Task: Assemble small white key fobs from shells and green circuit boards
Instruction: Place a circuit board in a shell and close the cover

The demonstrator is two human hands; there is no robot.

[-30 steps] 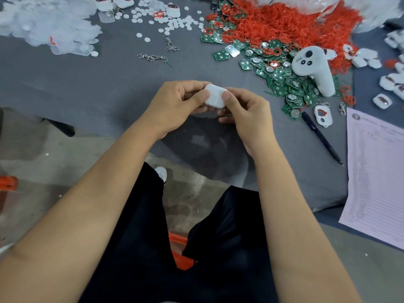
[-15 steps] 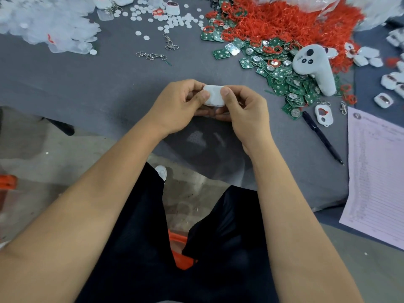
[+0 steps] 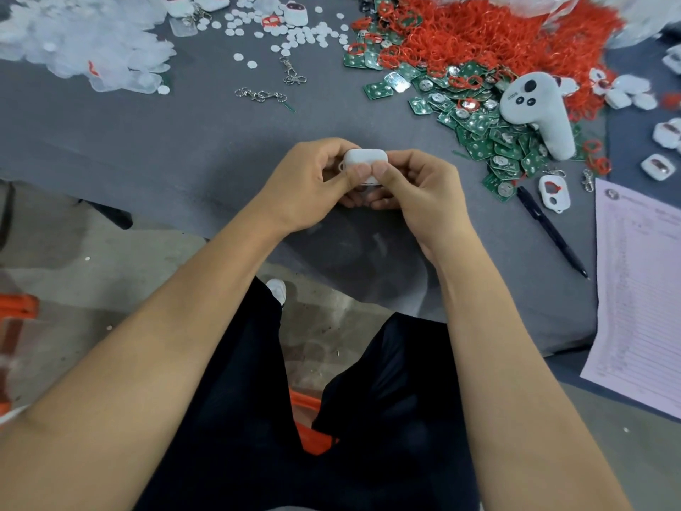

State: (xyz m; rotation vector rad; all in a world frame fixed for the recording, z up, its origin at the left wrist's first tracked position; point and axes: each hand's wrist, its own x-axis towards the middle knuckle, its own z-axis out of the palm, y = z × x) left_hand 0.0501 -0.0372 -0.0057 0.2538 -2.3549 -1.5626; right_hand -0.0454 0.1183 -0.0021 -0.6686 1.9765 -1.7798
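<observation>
Both hands met over the near edge of the grey cloth-covered surface. The left hand and the right hand together held one small white plastic key fob, a rounded rectangular shell with its smooth back turned up. The fingers of each hand were curled in around it, and the two thumbs pressed side by side on its near edge, the left thumb touching the right. A small loop of the fob showed just at the left thumb's tip. What lay under the fob was hidden by the fingers.

Beyond the hands to the right lay a loose heap of green square circuit boards with round silver cells on them, spilling out from under a large pile of red rubber rings. A grey plush controller-shaped toy rested on top of the boards. Just beside the heap's near end sat an open white shell half with a red ring in it, and next to that a black pen lay slanted on the cloth. A printed paper sheet covered the right edge. More white shells lay far right. To the far left was a heap of clear plastic pieces, with small white round discs and metal keyring clasps scattered between.
</observation>
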